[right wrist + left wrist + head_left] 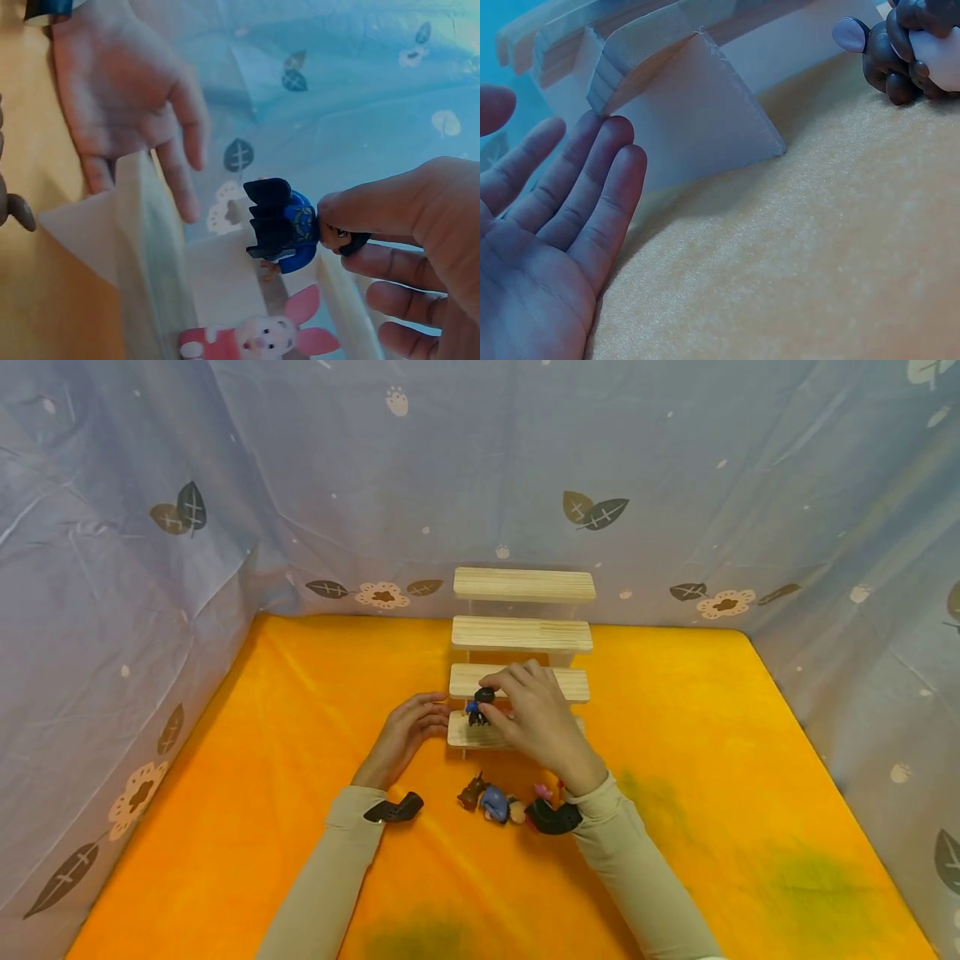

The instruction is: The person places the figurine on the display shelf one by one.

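Observation:
My right hand (pixel 538 714) pinches a small toy figure (pixel 289 225) by its dark-haired head, between thumb and fingers. The figure has a blue top and black legs; in the head view it is above the lowest step of a wooden stepped shelf (pixel 468 733). My left hand (pixel 408 731) is at that step's left end, fingers extended, palm facing the shelf. In the left wrist view its fingertips (pixel 619 131) appear to touch the step's corner. A pink piglet figure (pixel 259 337) is by the shelf in the right wrist view; my right hand hides it in the head view.
On the orange cloth (pixel 300 777) before the shelf lie a brown figure (pixel 471 793), a blue one (pixel 495 803) and a pink item (pixel 543 791) partly behind the right wrist strap (pixel 553 817). Higher steps (pixel 525 583) rise toward the patterned curtain (pixel 465 460).

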Motion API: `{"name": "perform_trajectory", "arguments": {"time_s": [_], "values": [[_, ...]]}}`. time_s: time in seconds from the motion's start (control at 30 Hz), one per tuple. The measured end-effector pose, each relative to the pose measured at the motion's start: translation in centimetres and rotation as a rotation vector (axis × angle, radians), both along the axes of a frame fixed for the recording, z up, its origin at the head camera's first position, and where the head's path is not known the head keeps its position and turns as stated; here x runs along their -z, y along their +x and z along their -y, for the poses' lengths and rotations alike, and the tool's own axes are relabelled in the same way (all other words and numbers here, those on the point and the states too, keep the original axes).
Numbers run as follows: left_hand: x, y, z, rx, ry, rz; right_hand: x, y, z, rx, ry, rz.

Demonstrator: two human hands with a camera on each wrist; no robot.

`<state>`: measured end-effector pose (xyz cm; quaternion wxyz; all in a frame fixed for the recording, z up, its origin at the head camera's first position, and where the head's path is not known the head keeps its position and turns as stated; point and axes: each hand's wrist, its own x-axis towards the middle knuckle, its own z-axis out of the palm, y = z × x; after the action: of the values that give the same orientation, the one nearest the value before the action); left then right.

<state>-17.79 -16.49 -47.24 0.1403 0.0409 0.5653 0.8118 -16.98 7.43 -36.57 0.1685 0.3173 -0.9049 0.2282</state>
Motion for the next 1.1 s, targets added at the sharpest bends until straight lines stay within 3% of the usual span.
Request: {"name": "perform_trajectory", "arguments": {"time_s": [0.37, 1.1], "values": [[0.0, 0.0, 0.1, 0.011, 0.003, -0.003, 1.1, -0.3, 0.3, 0.014, 0.059, 0.034], [0.1, 0.0, 0.1, 0.011, -0.016, -0.019, 1.6, -0.4, 0.7, 0.029, 0.115, 0.084]]}}
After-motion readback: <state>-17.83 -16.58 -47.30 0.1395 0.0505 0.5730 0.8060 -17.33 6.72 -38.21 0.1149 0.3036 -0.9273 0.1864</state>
